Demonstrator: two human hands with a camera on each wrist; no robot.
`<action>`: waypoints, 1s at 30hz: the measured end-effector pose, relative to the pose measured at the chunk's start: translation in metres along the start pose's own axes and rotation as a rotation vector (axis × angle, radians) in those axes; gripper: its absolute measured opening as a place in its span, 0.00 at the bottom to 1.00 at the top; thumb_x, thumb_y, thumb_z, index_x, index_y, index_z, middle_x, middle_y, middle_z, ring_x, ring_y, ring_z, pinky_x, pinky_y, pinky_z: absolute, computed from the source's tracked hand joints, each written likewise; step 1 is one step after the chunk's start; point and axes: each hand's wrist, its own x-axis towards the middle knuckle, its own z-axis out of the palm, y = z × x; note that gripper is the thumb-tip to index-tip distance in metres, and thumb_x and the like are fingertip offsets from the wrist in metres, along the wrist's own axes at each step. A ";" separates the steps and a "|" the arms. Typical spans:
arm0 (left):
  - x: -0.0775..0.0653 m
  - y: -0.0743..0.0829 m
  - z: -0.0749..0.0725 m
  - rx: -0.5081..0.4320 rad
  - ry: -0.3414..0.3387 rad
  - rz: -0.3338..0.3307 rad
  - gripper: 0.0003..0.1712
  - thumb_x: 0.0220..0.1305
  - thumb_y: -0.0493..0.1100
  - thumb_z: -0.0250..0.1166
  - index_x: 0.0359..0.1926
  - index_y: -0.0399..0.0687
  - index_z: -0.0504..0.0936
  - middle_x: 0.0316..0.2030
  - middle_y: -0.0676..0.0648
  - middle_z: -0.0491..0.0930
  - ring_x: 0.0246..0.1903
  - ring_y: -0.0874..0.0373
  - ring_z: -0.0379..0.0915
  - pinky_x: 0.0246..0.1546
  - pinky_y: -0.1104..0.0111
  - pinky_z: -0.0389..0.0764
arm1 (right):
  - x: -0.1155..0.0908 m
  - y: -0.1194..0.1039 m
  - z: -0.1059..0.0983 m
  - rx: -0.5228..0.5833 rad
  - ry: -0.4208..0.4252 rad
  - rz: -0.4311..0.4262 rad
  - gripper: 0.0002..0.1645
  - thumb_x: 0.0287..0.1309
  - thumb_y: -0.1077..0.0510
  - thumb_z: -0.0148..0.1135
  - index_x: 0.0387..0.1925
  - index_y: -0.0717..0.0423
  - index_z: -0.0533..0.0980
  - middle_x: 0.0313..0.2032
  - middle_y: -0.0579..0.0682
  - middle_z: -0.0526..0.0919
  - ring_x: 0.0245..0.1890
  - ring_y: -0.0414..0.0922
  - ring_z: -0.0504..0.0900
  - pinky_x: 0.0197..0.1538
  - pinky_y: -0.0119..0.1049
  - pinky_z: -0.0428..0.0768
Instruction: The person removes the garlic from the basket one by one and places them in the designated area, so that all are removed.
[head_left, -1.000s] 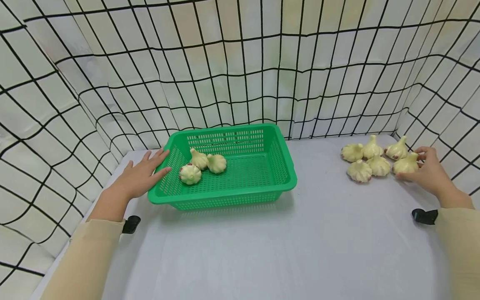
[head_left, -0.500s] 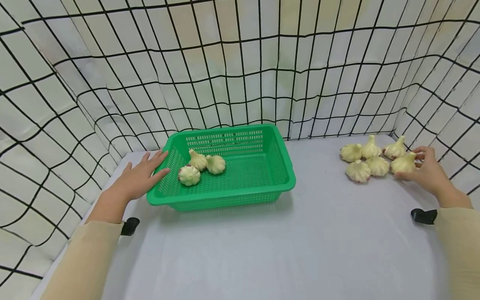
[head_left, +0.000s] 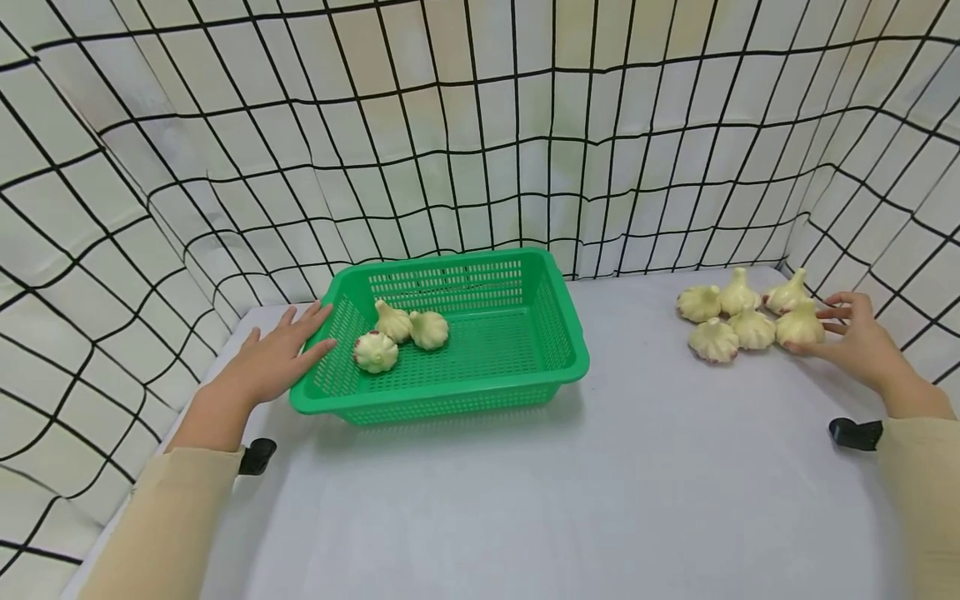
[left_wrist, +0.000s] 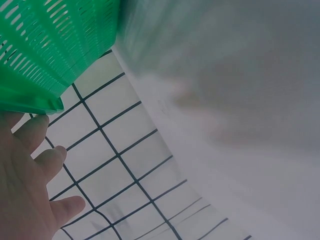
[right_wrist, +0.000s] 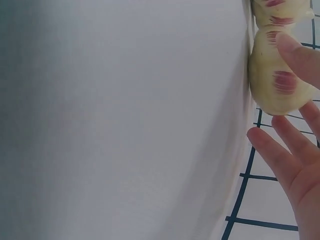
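In the head view my left hand lies with spread fingers against the left end of a green plastic basket; the left wrist view shows its fingertips at the rim. The basket holds three bulbs of garlic in its left part. Far to the right, my right hand is around a garlic bulb, thumb across its front and fingertips at its far side. In the right wrist view the thumb lies on the purple-streaked bulb, while two other fingers stretch out below it.
Several more garlic bulbs sit clustered to the left of the right hand. A white-covered table stretches between the hands. White walls with black grid netting enclose the back and sides.
The garlic bulb at my right hand has shifted slightly left toward its neighbours, and its stem stands more upright. The left hand keeps its place at the basket. The head view has turned slightly.
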 end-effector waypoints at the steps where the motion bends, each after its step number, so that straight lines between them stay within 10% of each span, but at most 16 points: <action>1: 0.000 0.000 0.000 -0.002 0.001 0.001 0.44 0.81 0.65 0.41 0.82 0.43 0.44 0.80 0.33 0.42 0.77 0.30 0.28 0.66 0.26 0.32 | -0.001 0.000 -0.001 -0.001 0.002 -0.007 0.60 0.64 0.52 0.72 0.72 0.73 0.38 0.67 0.81 0.57 0.66 0.80 0.58 0.62 0.74 0.60; 30: 0.002 -0.001 0.001 0.001 0.003 -0.006 0.45 0.80 0.66 0.41 0.82 0.44 0.44 0.80 0.33 0.43 0.77 0.29 0.29 0.66 0.26 0.32 | -0.003 -0.023 -0.020 -0.222 0.039 -0.114 0.32 0.75 0.58 0.58 0.68 0.76 0.59 0.64 0.81 0.64 0.60 0.79 0.66 0.55 0.76 0.67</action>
